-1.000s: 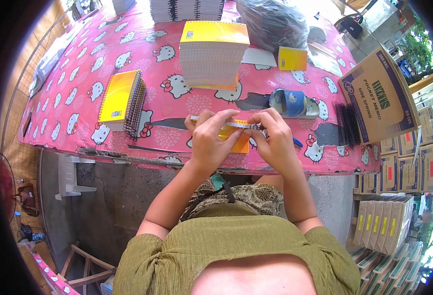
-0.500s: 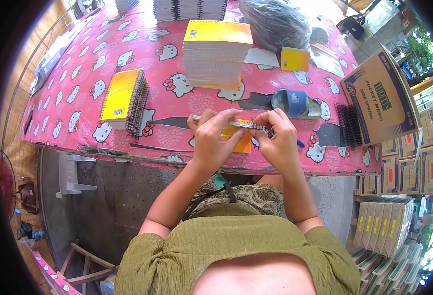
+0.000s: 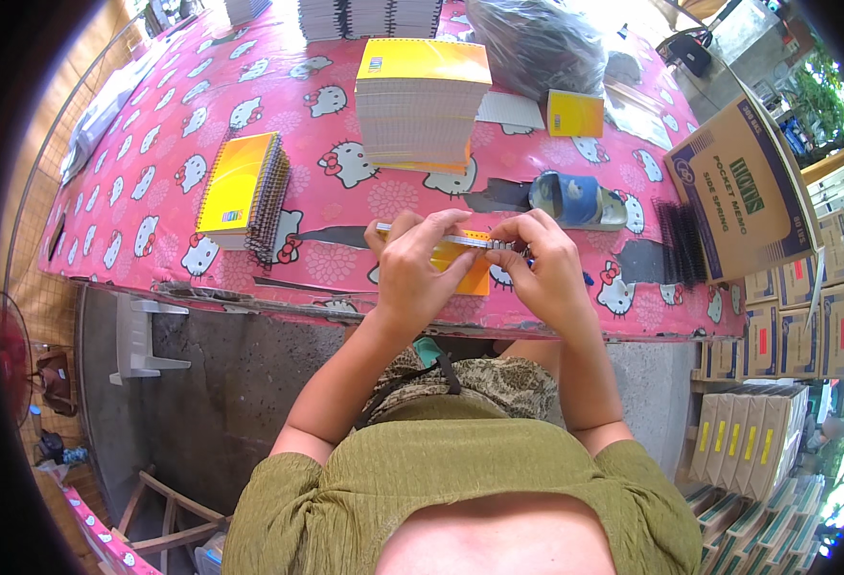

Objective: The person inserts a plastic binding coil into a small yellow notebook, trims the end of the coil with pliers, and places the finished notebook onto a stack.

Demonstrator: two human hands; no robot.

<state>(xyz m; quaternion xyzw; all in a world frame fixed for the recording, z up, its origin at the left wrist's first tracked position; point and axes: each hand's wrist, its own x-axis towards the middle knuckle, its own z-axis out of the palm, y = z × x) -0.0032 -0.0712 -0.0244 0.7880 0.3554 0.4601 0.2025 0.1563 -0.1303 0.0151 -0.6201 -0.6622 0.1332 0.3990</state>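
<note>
A small yellow pocket notebook (image 3: 476,278) is held on edge over the near side of the table, its punched, bound edge facing up. My left hand (image 3: 410,273) grips it from the left, thumb in front and fingers behind. At the right end of that edge, my right hand (image 3: 548,268) is closed in a pinch on a dark spiral wire (image 3: 501,245), which runs along the holes. My right fingertips hide part of the wire. A small blue item (image 3: 588,279), partly hidden, lies just right of my right hand.
Spiral-bound yellow notebooks (image 3: 240,182) are stacked at left; a tall unbound stack (image 3: 422,105) stands behind my hands. A blue cut-out container (image 3: 575,201) sits right of it. Black spiral coils (image 3: 682,244) lean by a cardboard box (image 3: 743,192). A plastic bag (image 3: 537,43) lies at the back.
My right hand has shifted slightly left along the notebook's edge, and less of the wire sticks out past its right end. My left hand keeps its grip.
</note>
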